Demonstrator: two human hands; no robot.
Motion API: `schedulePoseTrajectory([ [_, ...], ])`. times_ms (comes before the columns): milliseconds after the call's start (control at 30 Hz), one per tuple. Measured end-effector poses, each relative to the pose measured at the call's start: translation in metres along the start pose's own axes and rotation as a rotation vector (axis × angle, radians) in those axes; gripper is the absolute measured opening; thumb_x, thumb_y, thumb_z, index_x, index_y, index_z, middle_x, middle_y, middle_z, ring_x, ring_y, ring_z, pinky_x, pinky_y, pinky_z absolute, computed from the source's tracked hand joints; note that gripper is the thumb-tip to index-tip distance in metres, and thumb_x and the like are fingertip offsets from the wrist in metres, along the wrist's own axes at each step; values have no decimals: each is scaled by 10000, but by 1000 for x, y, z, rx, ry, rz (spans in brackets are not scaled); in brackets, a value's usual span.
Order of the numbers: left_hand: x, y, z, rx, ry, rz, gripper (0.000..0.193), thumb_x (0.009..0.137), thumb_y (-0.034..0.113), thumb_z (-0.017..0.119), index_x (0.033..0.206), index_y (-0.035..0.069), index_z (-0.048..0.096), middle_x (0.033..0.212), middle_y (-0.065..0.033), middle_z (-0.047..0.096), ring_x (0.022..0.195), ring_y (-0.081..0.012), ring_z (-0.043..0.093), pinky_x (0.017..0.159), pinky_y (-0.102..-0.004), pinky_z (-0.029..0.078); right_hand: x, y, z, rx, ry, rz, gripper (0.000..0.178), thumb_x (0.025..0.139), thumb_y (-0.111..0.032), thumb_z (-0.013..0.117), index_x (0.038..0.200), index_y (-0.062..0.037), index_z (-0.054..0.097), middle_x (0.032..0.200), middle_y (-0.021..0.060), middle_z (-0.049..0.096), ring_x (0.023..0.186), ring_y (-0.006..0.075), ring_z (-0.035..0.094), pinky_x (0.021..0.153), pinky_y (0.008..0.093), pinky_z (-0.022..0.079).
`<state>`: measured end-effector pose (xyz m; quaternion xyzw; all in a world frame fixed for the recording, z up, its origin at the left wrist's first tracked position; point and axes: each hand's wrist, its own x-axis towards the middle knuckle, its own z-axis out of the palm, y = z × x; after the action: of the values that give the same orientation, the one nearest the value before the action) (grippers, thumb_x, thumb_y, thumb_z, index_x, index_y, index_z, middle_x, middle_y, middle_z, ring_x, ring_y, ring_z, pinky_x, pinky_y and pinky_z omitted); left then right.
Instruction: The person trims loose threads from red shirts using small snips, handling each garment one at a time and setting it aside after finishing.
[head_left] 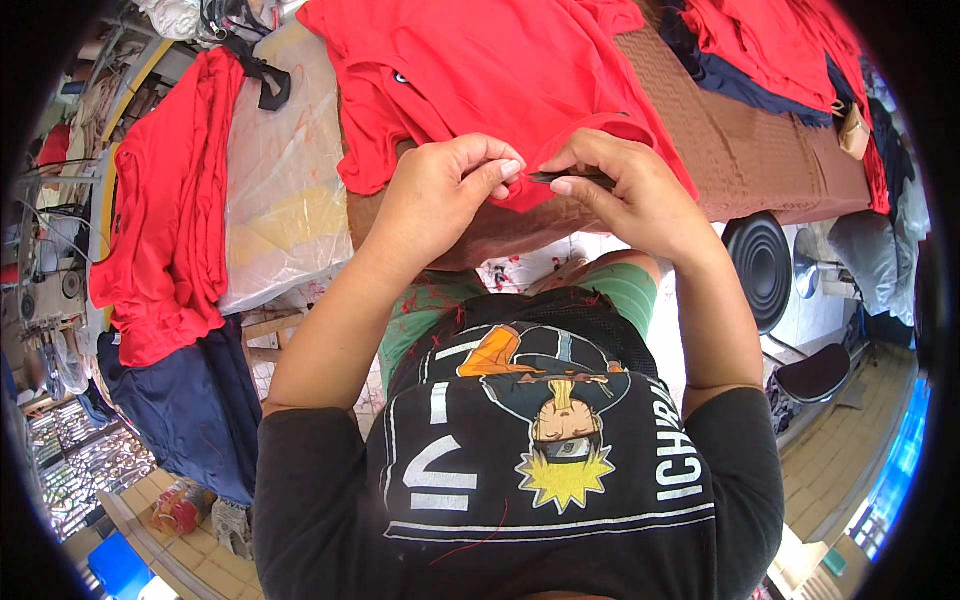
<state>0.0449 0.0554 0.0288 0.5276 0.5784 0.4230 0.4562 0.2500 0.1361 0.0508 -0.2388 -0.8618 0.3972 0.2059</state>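
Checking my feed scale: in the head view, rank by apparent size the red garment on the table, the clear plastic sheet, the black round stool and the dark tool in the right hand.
1. Red garment
2. Clear plastic sheet, though nearness may skew these two
3. Black round stool
4. Dark tool, mostly hidden in the right hand

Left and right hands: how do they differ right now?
The left hand pinches the hem of the red garment with bare fingertips; the right hand holds a small dark tool, probably thread snips, against that hem. Both meet at the same spot, at the table edge.
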Motion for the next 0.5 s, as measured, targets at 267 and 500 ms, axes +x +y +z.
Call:
schedulePoseTrajectory([
  [267,1,-4,4,31,65,54,168,893,81,598,1013,-8,676,835,-76,714,758,-110,679,703,-245,536,4,1,4,-55,11,-42,148,823,-103,674,933,-25,614,825,134,620,765,292,638,663,363,485],
  [500,-1,-6,6,114,97,127,162,875,128,641,980,12,683,820,-87,702,759,-170,684,692,-289,527,7,-1,6,-90,-12,-24,134,821,-112,672,921,-44,616,822,137,620,777,313,631,664,378,480],
])
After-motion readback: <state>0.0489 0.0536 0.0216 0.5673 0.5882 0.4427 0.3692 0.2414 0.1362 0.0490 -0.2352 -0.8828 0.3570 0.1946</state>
